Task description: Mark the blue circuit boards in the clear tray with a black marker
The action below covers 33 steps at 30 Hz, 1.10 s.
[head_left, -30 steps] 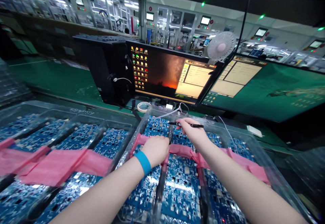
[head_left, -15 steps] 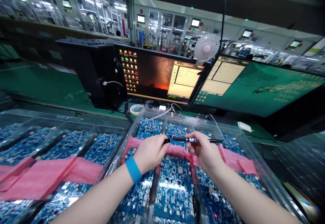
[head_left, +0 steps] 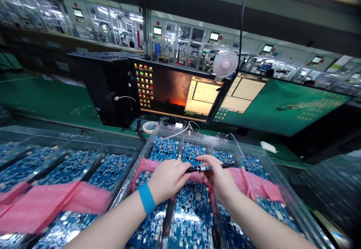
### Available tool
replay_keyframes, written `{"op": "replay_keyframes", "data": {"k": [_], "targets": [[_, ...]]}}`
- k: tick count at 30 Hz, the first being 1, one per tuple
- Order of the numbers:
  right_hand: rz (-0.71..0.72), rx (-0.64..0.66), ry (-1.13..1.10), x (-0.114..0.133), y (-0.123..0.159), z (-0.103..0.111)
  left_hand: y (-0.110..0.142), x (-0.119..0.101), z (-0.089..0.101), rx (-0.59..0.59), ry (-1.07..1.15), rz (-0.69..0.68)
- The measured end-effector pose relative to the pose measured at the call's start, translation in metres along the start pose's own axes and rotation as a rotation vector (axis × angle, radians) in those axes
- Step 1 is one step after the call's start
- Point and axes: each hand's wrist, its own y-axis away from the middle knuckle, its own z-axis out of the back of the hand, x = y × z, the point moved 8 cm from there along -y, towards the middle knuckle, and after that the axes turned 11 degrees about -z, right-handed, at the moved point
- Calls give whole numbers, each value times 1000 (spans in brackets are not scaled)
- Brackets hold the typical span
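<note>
Nothing can be read for certain: the software window [head_left: 203,96] on the monitor [head_left: 160,91] at upper centre shows only tiny, blurred lines, and the white label [head_left: 205,168] on the black marker [head_left: 218,166] at lower centre is too blurred.

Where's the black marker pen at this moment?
In the head view, the black marker pen is in the right hand, tip beside the left hand.

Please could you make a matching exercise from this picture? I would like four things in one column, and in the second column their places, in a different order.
Things:
1. black marker pen
2. blue wristband
3. white round desk fan
4. pink flexible strip

Places:
A. around the left hand's wrist
B. above the black monitor's right corner
C. across blue circuit boards in a clear tray
D. held by the right hand

Pairs: 1-D, 2-A, 3-B, 4-C
</note>
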Motion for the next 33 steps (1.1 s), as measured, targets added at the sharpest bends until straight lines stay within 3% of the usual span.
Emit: {"op": "replay_keyframes", "data": {"k": [4,10,15,17,21,23,27,33], "targets": [[26,38,38,-6,1,-21,2,-9,2,-8,37,-59],[335,3,349,26,17,-40,8,-13,16,-118,133,-127],[230,114,334,18,4,-42,4,-3,19,-25,93,-51],[241,112,518,15,-3,-44,4,13,24,-19,17,49],[448,2,1016,17,-13,-52,20,74,31,7,-254,539],[533,53,1129,10,-16,-62,27,96,25,93,-342,688],[657,176,1306,-15,-18,-83,22,118,7,193,-356,735],[707,159,1374,-28,-16,-87,10,135,-11,334,-315,780]]}}
